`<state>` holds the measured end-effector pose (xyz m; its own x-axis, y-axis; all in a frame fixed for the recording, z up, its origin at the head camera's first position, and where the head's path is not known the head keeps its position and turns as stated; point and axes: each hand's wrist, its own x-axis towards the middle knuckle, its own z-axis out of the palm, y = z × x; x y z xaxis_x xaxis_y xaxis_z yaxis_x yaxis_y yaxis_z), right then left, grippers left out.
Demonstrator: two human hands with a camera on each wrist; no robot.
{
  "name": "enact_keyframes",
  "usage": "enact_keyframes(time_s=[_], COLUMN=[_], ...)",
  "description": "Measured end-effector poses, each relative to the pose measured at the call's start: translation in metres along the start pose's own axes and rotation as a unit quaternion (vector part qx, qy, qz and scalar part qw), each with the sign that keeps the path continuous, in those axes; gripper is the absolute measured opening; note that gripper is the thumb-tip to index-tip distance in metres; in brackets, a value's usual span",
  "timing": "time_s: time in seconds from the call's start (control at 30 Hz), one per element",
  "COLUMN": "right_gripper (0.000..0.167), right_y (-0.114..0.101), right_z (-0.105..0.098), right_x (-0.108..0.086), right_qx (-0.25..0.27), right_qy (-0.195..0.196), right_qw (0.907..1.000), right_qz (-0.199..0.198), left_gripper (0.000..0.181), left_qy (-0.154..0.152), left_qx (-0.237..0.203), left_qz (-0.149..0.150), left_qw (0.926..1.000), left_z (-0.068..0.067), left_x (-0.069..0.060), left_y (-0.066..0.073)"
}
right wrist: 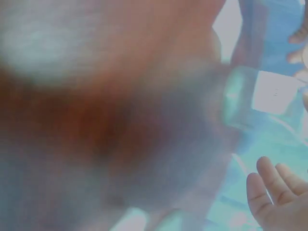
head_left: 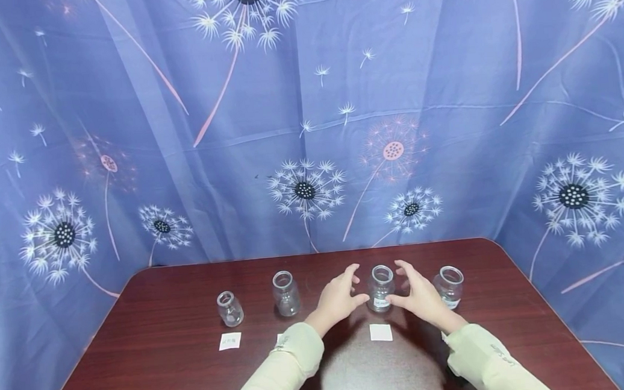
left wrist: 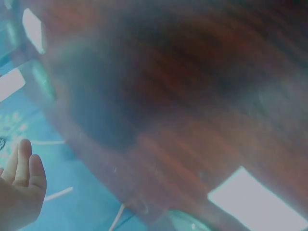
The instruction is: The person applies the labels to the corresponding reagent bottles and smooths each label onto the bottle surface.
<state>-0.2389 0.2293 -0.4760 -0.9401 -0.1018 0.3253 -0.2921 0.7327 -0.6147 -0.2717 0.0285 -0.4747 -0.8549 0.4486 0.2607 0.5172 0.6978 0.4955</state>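
A clear glass jar with a white label stands upright between my two hands. To its left is my left hand, its fingers spread and a gap left before the glass. On the other side my right hand is spread too, its thumb tip overlapping the label; whether it touches cannot be told. In the right wrist view the labelled jar is seen above the loose fingers of my right hand. My left hand appears at the left edge of the left wrist view, holding nothing.
More glass jars stand in the row: a small one, a taller one and a labelled one partly behind my right hand. White cards lie before them on the brown table. A blue curtain hangs behind.
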Motion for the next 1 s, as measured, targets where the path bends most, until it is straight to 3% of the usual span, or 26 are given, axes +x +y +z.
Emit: enact_keyframes(time_s=[0.2, 0.37, 0.47, 0.57, 0.8, 1.0], right_gripper=[0.059, 0.041, 0.035, 0.033, 0.031, 0.03], right_y=[-0.024, -0.044, -0.055, -0.064, -0.087, -0.1], right_z=[-0.007, 0.0, 0.005, 0.009, 0.026, 0.049], right_x=[0.011, 0.013, 0.013, 0.015, 0.012, 0.009], right_qx=[0.056, 0.012, -0.025, -0.029, 0.027, 0.146], right_qy=[0.043, 0.087, 0.115, 0.123, 0.048, -0.049], right_qw=[0.9949, 0.9886, 0.9848, 0.9823, 0.9852, 0.9754], right_qz=[-0.072, -0.123, -0.128, -0.138, -0.163, -0.158], left_gripper=[0.042, 0.025, 0.02, 0.018, 0.018, 0.021], left_qy=[-0.001, 0.001, 0.001, -0.002, -0.008, -0.043], left_qx=[-0.085, -0.129, -0.133, -0.142, -0.137, -0.108], left_qz=[0.01, 0.01, 0.008, 0.003, -0.016, -0.016], left_qw=[0.9963, 0.9916, 0.9911, 0.9899, 0.9904, 0.9931], left_z=[-0.027, -0.043, -0.051, -0.059, -0.072, -0.084], left_x=[-0.01, -0.025, -0.037, -0.05, -0.079, -0.094], left_y=[-0.013, -0.029, -0.038, -0.047, -0.072, -0.087])
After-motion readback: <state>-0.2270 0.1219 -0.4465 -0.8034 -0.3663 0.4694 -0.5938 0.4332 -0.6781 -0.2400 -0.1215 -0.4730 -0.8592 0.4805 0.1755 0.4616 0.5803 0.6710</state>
